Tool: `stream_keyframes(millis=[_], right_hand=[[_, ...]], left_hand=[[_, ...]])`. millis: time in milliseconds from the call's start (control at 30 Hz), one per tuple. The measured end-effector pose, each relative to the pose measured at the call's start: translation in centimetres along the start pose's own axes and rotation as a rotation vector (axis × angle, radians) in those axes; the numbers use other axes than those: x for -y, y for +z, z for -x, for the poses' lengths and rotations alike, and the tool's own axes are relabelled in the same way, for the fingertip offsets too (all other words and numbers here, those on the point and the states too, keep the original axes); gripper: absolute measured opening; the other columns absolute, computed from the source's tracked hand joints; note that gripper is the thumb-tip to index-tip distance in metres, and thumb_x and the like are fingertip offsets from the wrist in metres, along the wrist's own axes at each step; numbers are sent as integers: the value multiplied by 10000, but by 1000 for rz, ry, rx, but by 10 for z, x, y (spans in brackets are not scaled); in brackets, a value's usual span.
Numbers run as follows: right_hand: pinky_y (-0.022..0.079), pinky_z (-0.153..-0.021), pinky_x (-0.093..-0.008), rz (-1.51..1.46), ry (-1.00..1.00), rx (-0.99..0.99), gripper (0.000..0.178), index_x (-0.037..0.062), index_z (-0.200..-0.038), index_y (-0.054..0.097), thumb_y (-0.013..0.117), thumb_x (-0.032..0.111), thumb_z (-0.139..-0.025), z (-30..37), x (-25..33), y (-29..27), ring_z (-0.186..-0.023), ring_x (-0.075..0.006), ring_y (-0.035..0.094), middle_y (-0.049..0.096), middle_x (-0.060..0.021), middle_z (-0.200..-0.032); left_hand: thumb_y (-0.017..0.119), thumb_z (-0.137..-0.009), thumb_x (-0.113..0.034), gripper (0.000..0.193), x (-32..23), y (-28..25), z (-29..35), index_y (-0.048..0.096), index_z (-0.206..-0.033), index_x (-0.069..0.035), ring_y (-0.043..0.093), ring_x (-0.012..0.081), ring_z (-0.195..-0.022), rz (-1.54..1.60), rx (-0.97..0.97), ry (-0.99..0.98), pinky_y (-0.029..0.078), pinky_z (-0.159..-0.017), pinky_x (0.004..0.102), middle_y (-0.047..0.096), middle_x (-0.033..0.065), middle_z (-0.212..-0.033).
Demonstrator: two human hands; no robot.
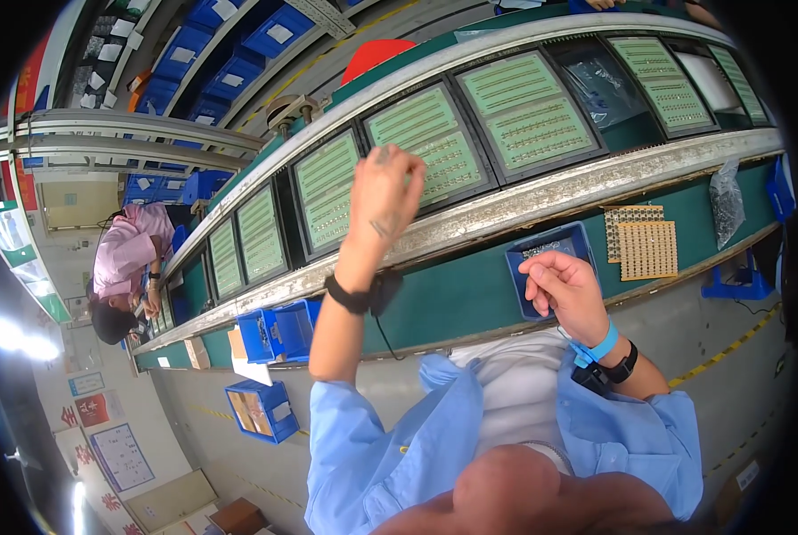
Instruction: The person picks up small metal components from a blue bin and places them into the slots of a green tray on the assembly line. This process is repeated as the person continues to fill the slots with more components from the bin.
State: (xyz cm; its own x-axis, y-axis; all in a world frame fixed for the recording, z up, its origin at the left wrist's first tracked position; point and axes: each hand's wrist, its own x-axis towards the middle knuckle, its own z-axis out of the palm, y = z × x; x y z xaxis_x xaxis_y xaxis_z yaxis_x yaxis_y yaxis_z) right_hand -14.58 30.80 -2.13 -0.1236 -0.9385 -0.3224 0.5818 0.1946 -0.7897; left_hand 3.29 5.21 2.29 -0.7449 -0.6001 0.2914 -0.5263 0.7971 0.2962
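My left hand (pixel 385 192), with a black wristband, is over a green circuit-board panel (pixel 430 138) set in a dark tray on the line. Its fingers are curled together, and whatever they pinch is hidden. My right hand (pixel 564 290) is above a blue bin (pixel 528 308) of small metal-looking parts. Thumb and fingers are drawn together there, and anything between them is too small to make out. A blue strap (pixel 599 343) and a black band circle the right wrist. Another green panel (pixel 327 192) lies partly behind my left hand, and one more (pixel 528 107) to its right.
A metal rail (pixel 550 192) runs along the line's near side. Two tan perforated boards (pixel 648 250) overlap right of the bin, with a clear bag (pixel 726 205) beyond. Blue bins (pixel 278 332) hang at the near edge. A co-worker in pink (pixel 131 250) bends over the line's left end.
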Motion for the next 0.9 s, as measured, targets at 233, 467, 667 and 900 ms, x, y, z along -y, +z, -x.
stream_keyframes(millis=[233, 467, 667, 900], right_hand=[[418, -519, -207, -20, 11, 13, 168, -21, -1098, 692, 577, 92, -1049, 3, -1, -2, -576, -60, 516, 664, -58, -784], [418, -521, -207, -23, 12, 28, 174, -25, -1110, 697, 570, 77, -1048, 1, -1, -3, -572, -58, 512, 670, -68, -789], [414, -520, -206, -24, 16, 40, 170, -17, -1149, 671, 562, 65, -1048, 1, 0, -2, -564, -57, 507, 695, -94, -813], [405, -527, -204, -77, -18, 47, 61, 56, -1083, 565, 582, 107, -1054, 1, -6, -10, -592, -56, 515, 731, -164, -906]], left_hand=[[700, -880, -110, 73, 33, 25, -24, 691, -917, -48, 627, 321, -966, -171, 20, 80, 485, -844, 469, 657, 95, -917], [702, -877, -110, 71, 36, 33, -26, 694, -919, -53, 624, 309, -997, -251, 34, 85, 494, -865, 467, 653, 93, -936], [705, -882, -108, 60, 34, 33, -27, 700, -912, -56, 624, 310, -1000, -238, 45, 96, 496, -869, 461, 650, 95, -931], [704, -896, -114, 60, 30, 30, -26, 721, -913, -59, 630, 316, -985, -222, 32, 94, 497, -859, 458, 662, 97, -936]])
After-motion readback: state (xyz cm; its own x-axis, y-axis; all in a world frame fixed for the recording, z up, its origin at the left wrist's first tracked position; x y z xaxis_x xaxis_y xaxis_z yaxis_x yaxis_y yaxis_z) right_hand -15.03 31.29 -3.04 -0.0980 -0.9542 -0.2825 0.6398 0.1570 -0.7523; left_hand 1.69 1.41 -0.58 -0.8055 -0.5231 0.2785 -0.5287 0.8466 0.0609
